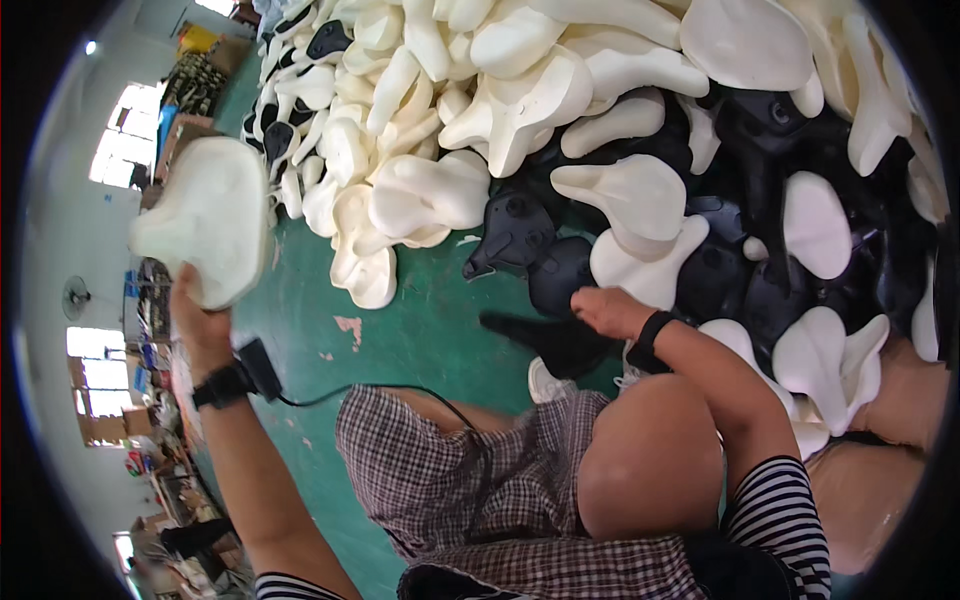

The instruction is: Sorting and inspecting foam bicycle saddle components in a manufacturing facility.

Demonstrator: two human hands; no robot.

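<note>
My left hand (200,325), raised at the far left, grips a cream foam bicycle saddle pad (215,215) by its lower edge. The pad hangs in the air with its broad face turned toward me. In front of my right knee, my right hand (612,312) is closed, its fingers curled at the edge of a black bicycle saddle shell (555,342). That shell is blurred, and its contact with the fingers is partly hidden. Just beyond lie more black shells (515,235) and a cream saddle pad (640,205).
A large heap of cream saddle pads (530,100) covers the far side, with black shells among them to the right. Brown cartons (865,490) stand at the right. A cable (345,393) runs from my left wrist across the green floor (310,345) to my lap.
</note>
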